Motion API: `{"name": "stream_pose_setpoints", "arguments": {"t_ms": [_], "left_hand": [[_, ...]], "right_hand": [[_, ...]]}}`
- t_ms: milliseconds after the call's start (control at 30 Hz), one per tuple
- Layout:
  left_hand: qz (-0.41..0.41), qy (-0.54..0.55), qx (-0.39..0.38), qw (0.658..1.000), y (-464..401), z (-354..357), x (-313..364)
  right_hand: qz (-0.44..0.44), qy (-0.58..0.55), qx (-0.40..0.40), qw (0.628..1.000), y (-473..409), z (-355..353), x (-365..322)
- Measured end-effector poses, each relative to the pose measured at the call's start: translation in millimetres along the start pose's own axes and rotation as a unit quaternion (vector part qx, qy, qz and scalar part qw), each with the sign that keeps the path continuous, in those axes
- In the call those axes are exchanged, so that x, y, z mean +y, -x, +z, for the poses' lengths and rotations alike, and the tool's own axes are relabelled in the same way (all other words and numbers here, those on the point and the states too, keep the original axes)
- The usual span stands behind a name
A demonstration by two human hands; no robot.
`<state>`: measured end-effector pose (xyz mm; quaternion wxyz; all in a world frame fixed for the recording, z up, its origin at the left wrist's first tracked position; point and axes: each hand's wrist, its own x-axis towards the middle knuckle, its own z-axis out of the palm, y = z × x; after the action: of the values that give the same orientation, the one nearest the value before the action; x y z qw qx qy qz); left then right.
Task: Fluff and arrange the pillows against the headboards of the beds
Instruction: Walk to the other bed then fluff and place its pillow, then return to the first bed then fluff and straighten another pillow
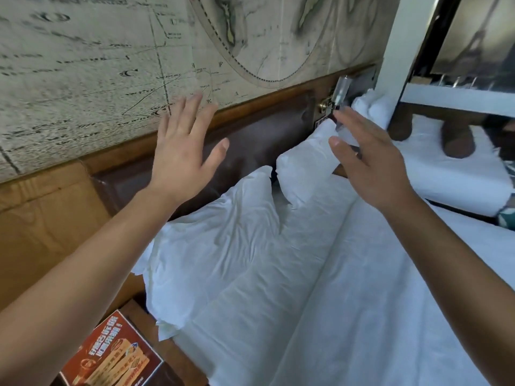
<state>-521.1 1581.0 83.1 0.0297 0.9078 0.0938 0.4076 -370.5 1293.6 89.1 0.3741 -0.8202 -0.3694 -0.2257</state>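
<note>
Head view. Your left hand point(184, 151) is raised with fingers spread and straight, holding nothing, in front of the padded brown headboard point(250, 151) and the lower edge of the map wallpaper point(111, 65). Your right hand point(370, 160) is also raised, fingers straight and loosely apart, palm facing left, empty; it sits in front of the far pillow's right end. I cannot tell whether either hand touches anything.

Two white pillows lean against the headboard. The near pillow point(223, 246) lies rumpled and long, its top corner just beside the far pillow point(303, 168), which stands more upright; a dark gap shows between their upper corners. White bed sheet point(390, 288) runs along the right of both.

A brass wall fitting point(324, 105) with a blurred clear part sits on the headboard above the far pillow. A red printed card point(111, 355) lies on the wooden bedside surface point(178, 360) at lower left. A white post point(401, 48) rises at upper right.
</note>
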Motion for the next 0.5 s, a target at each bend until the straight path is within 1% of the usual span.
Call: {"name": "stream_pose_setpoints", "arguments": {"t_ms": [100, 233, 333, 400, 500], "left_hand": [[0.031, 0.005, 0.007, 0.999, 10.8, -14.0, 0.1], [0.052, 0.026, 0.01, 0.998, 27.6, -32.8, -3.3], [0.079, 0.052, 0.016, 0.995, 38.7, -37.5, 5.7], [0.097, 0.092, 0.019, 0.991, 41.8, -33.4, 22.3], [0.11, 0.173, 0.001, 0.979, 48.2, -22.6, 70.8]], "right_hand": [[-0.011, 0.013, 0.023, 1.0, 19.8, -16.2, -29.2], [-0.032, 0.031, 0.052, 0.998, 50.6, -30.5, -68.1], [-0.026, 0.066, 0.069, 0.995, 84.7, -47.2, -87.6], [-0.007, 0.087, 0.09, 0.992, 112.5, -64.5, -94.8], [0.035, 0.126, 0.109, 0.985, 153.0, -95.0, -100.5]]}}
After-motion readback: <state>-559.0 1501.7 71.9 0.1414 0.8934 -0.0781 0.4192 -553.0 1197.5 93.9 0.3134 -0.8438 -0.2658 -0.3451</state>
